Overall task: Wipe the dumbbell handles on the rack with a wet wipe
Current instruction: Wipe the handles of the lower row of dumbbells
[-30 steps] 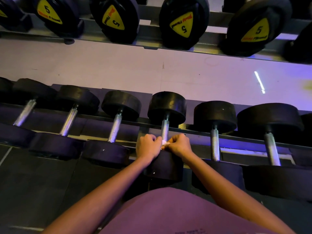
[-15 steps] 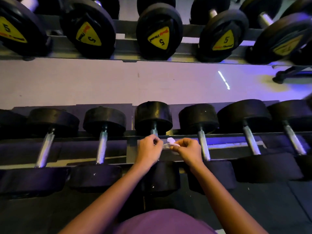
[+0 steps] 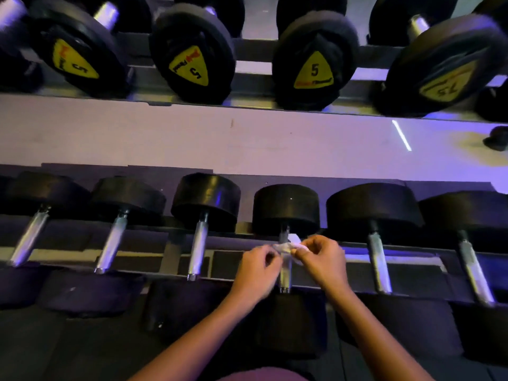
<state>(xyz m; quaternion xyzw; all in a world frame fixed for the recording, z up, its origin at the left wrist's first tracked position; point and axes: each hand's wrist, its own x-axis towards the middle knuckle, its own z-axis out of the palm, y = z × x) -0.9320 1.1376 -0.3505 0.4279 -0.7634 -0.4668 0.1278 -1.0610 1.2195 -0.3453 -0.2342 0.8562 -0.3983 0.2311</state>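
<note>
A small white wet wipe (image 3: pixel 289 246) is stretched between my two hands, just in front of a chrome dumbbell handle (image 3: pixel 285 273) on the lower rack. My left hand (image 3: pixel 258 270) pinches the wipe's left end. My right hand (image 3: pixel 321 258) pinches its right end, slightly higher. The handle runs between both hands, from a black round head (image 3: pixel 286 209) at the back to a near head (image 3: pixel 291 323) under my wrists. Whether the wipe touches the handle I cannot tell. The dumbbell to the left has a bare chrome handle (image 3: pixel 198 250).
Several more black dumbbells line the lower rack (image 3: pixel 154 264) on both sides. The upper rack (image 3: pixel 247 92) carries dumbbells with yellow labels marked 5 (image 3: pixel 314 70). A pale wall lies between the two tiers. Dark rubber floor shows at the bottom left.
Both hands came off the previous handle with the wipe and shifted one dumbbell to the right. The wipe now stretches between the hands at the new handle. The view panned right.
</note>
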